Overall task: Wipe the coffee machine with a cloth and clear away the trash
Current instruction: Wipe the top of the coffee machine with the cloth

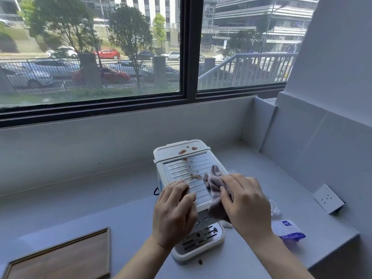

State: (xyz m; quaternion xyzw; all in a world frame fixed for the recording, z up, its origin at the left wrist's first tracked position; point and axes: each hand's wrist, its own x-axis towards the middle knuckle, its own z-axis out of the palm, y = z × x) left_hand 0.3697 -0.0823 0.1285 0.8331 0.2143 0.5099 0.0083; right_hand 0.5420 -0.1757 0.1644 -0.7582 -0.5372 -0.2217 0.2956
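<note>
A white coffee machine [181, 156] stands on the grey counter, its ribbed metal top spotted with brown stains [195, 176]. My left hand [174, 210] rests on the front left edge of the machine's top, fingers curled over it. My right hand [244, 204] presses a greyish-purple cloth [214, 184] onto the right side of the top, just right of the stains. Crumpled white paper [275, 208] and a white-and-blue wrapper [289, 230] lie on the counter to the right of the machine. A small brown crumb [200, 261] sits in front of the drip tray.
A wooden tray [60, 256] lies at the front left of the counter. A wall socket [328, 198] is on the right wall. The counter [100, 202] ends at a wall under the window behind and at an edge on the right.
</note>
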